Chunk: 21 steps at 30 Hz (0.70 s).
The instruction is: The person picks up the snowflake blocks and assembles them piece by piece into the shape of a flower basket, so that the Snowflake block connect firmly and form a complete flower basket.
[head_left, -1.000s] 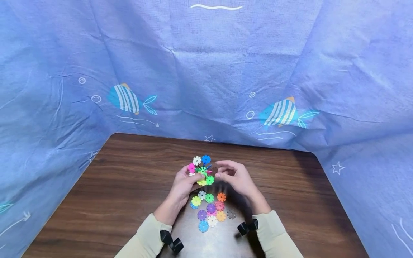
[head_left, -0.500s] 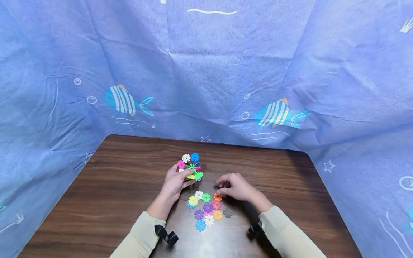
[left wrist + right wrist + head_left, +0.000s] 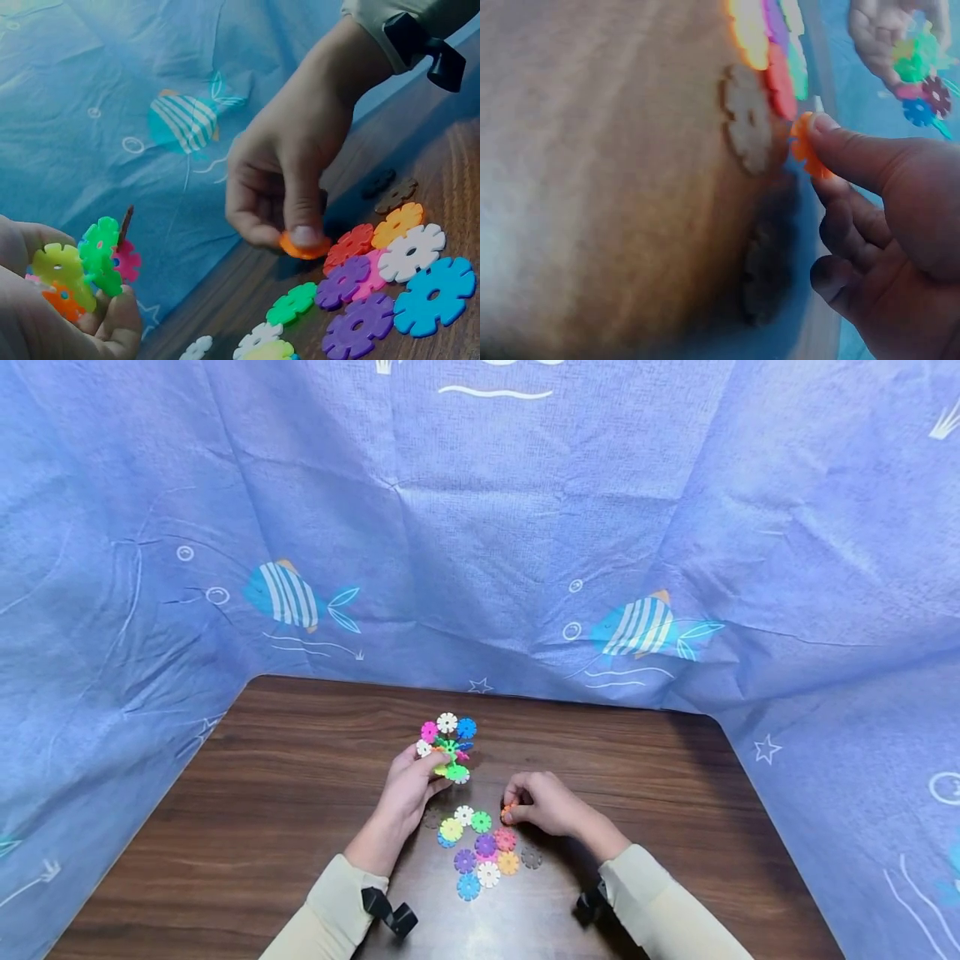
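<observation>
My left hand [image 3: 405,789] holds a cluster of joined plastic snowflake discs [image 3: 450,749] above the table, in white, blue, pink, green, yellow and orange. In the left wrist view the cluster's green disc [image 3: 101,255] shows beside the fingers. Between thumb and fingers, my right hand [image 3: 547,803] pinches an orange snowflake disc [image 3: 810,146] at the edge of the loose discs. Part of that disc is covered by the thumb. Closest to it lie a red disc [image 3: 349,247] and a green disc [image 3: 482,821].
Several loose discs lie in front of the hands, among them purple [image 3: 465,861], light blue [image 3: 468,886] and white [image 3: 488,874]. A brown disc [image 3: 532,857] sits to their right. Behind the wooden table [image 3: 315,718] hangs a blue fish-print cloth [image 3: 480,543].
My right hand has left the cluster, come down to the loose discs and taken hold of the orange one. The left hand has shifted slightly left with the cluster.
</observation>
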Each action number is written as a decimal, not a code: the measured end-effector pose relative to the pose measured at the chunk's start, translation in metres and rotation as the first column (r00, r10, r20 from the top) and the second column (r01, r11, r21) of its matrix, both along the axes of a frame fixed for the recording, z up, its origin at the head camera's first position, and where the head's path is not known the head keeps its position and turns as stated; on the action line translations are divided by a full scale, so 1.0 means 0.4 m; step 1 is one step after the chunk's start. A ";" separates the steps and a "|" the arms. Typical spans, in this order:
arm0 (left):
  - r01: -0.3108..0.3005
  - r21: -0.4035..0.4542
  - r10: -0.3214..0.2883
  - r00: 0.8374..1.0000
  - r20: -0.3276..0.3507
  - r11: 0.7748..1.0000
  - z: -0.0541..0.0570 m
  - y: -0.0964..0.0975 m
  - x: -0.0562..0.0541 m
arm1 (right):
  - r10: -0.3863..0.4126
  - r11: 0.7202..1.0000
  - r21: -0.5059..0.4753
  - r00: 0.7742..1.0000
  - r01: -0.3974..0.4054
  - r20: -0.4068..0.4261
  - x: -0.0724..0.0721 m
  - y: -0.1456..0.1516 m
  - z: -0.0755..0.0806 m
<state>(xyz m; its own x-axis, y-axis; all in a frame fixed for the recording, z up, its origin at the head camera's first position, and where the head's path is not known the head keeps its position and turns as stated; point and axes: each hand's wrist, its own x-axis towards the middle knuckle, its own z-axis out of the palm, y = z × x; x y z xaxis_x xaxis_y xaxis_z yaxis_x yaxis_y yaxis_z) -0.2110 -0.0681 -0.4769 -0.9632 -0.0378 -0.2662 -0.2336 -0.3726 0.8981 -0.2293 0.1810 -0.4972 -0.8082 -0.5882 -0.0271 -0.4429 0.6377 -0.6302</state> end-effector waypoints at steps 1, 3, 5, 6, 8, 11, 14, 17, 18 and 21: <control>-0.002 -0.006 0.002 1.000 0.002 1.000 -0.001 0.001 0.001 | -0.008 1.000 -0.029 1.000 0.009 0.011 -0.002 0.002 0.005; 0.001 -0.018 -0.001 1.000 0.004 1.000 0.000 0.003 0.003 | -0.041 0.993 -0.111 0.998 0.045 0.038 -0.009 0.006 0.017; 0.011 -0.021 -0.011 1.000 0.003 1.000 0.000 0.007 0.006 | -0.082 0.971 -0.221 0.995 0.093 0.057 -0.016 0.006 0.031; 0.021 -0.016 -0.021 1.000 0.003 1.000 0.001 0.009 0.009 | -0.111 0.953 -0.276 0.992 0.125 0.067 -0.020 0.006 0.038; 0.045 0.004 -0.045 0.999 0.000 0.999 0.002 0.011 0.013 | -0.162 0.904 -0.385 0.983 0.184 0.089 -0.028 -0.001 0.052; 0.082 0.042 -0.082 0.997 0.001 0.996 0.003 0.016 0.018 | -0.217 0.834 -0.494 0.970 0.245 0.114 -0.035 -0.013 0.067; 0.098 0.043 -0.098 0.995 0.007 0.994 0.002 0.020 0.020 | -0.229 0.796 -0.547 0.966 0.257 0.120 -0.035 -0.022 0.073; 0.089 0.020 -0.089 0.996 0.007 0.996 0.001 0.022 0.018 | -0.224 0.770 -0.585 0.966 0.257 0.129 -0.031 -0.033 0.076; 0.086 0.013 -0.086 0.996 0.009 0.996 0.001 0.022 0.017 | -0.226 0.757 -0.597 0.964 0.266 0.142 -0.030 -0.038 0.076; 0.086 -0.029 -0.086 0.996 -0.012 0.996 0.004 0.021 0.015 | -0.258 0.705 -0.626 0.943 0.332 0.210 -0.026 -0.056 0.078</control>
